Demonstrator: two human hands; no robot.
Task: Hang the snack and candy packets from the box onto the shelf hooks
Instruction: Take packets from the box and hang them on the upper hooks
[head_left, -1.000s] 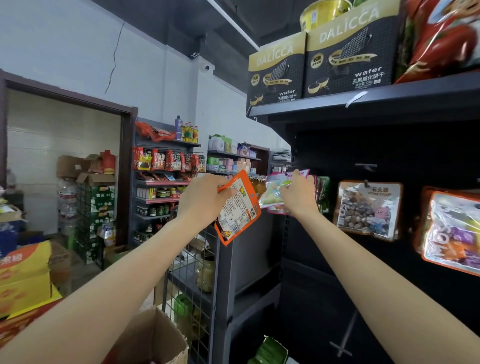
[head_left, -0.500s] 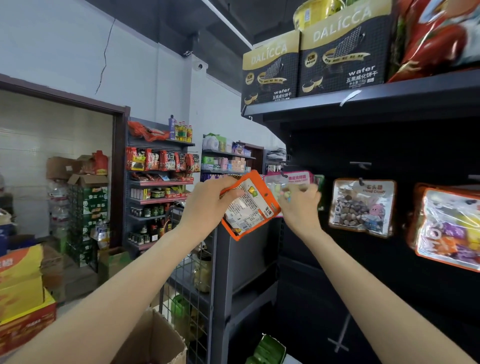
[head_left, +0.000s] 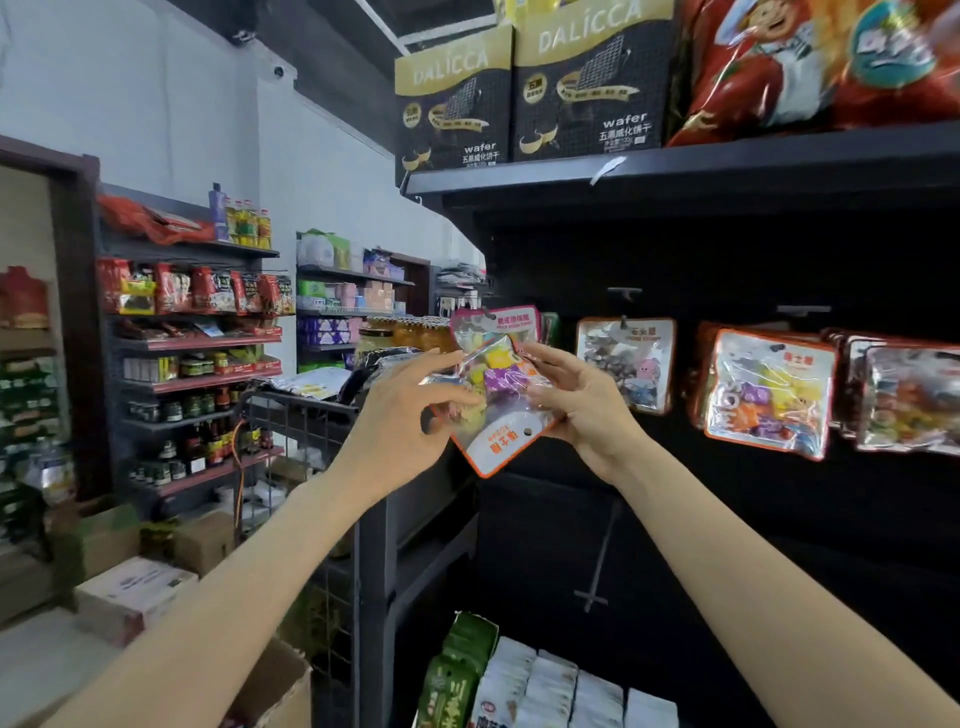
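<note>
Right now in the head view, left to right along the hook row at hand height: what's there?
Left hand → orange-edged candy packet held upside down between both hands → right hand → hanging stone-candy packet → hanging orange-bordered candy packet → more hanging packets at the right edge.

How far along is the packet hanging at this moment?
Done: several packets already hang on the dark shelf's hooks. In hand: both the left hand and right hand hold an orange-edged candy packet, its header pointing down. Left: turning and hooking it; the box's contents are not visible.
</note>
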